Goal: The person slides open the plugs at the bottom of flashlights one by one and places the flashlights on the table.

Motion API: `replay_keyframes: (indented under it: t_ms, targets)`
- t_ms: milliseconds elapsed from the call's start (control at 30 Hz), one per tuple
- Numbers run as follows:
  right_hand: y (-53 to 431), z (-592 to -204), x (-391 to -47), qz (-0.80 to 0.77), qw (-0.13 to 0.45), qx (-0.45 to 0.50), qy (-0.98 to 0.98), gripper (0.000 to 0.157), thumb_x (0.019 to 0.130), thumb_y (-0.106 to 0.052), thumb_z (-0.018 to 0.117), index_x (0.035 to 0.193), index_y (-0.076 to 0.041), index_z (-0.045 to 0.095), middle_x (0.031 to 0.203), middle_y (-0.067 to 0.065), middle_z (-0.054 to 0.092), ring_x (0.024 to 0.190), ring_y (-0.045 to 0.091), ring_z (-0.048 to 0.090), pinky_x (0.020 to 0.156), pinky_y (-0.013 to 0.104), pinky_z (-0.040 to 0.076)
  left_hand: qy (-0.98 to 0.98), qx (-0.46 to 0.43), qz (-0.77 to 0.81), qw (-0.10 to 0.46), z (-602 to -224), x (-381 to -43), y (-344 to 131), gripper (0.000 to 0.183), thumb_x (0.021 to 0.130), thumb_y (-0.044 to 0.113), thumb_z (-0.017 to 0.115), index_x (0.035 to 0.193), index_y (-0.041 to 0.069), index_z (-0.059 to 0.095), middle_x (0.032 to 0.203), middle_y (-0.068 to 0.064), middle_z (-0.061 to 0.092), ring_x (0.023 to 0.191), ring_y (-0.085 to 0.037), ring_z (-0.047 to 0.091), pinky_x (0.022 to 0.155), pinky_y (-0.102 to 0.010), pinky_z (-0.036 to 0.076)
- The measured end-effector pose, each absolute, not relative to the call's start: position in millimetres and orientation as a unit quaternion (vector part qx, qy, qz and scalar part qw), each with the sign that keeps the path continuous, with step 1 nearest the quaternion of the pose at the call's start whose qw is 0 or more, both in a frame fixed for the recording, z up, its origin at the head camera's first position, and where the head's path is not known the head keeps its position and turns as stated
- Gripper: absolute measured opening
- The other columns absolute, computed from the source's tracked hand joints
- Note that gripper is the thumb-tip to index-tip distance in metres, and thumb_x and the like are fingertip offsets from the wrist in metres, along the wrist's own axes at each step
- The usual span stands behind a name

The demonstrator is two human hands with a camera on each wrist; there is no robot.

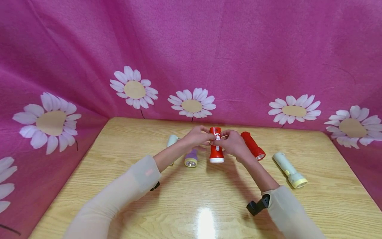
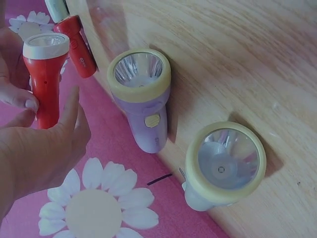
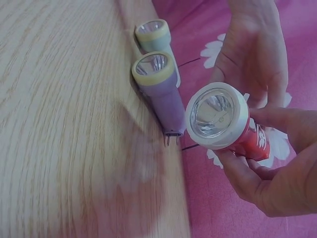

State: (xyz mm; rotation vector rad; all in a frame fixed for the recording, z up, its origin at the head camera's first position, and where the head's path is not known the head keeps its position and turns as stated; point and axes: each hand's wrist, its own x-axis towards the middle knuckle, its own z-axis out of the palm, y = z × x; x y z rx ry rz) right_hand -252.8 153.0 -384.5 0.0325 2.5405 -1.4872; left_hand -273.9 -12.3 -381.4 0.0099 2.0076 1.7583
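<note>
Above the table, both hands hold a red flashlight [image 1: 216,154] with a white rim, its lens end toward me. My left hand [image 1: 195,136] pinches it from the left, near its upper part. From the right, my right hand [image 1: 234,144] grips it with thumb and fingers around the body, by a white flower print and a slide switch. The right wrist view shows the clear lens and reflector of this red flashlight [image 3: 214,116]. Under the left hand lies a purple flashlight [image 1: 191,158] with a yellow rim, partly hidden in the head view.
A pale green flashlight [image 1: 172,140] lies behind the left forearm. To the right are another red flashlight [image 1: 251,144] and a pale green one [image 1: 287,168] with a yellow rim. Pink flowered cloth [image 1: 238,66] surrounds the wooden table [image 1: 179,205]. Metal prongs [image 3: 172,140] show at the purple flashlight's tail.
</note>
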Motion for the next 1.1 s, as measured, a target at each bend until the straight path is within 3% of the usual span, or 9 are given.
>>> replay_keyframes:
  t_ms: [767,1100]
  targets:
    - [150.8,-383.1,-248.9,-0.478,0.084,0.008,0.874,0.055,0.087,-0.022,0.077,0.128,0.006,0.053,0.105,0.018,0.063,0.089,0.028,0.064,0.077,0.042,0.060,0.708,0.002,0.666,0.236,-382.3,-275.7,-11.5,0.038,0.093,0.004,0.066,0.126,0.001,0.047,0.099,-0.016,0.068,0.098,-0.030,0.068,0.091,-0.054,0.054]
    - [151.0,-380.4,-251.4,-0.520,0.088,-0.004,0.849,0.052,0.088,-0.015,0.074,0.129,0.008,0.051,0.106,0.020,0.064,0.090,0.028,0.066,0.073,0.038,0.061,0.689,0.006,0.688,0.230,-380.9,-276.5,-13.1,0.039,0.092,0.003,0.065,0.126,0.005,0.046,0.092,-0.011,0.067,0.092,-0.026,0.067,0.093,-0.056,0.051]
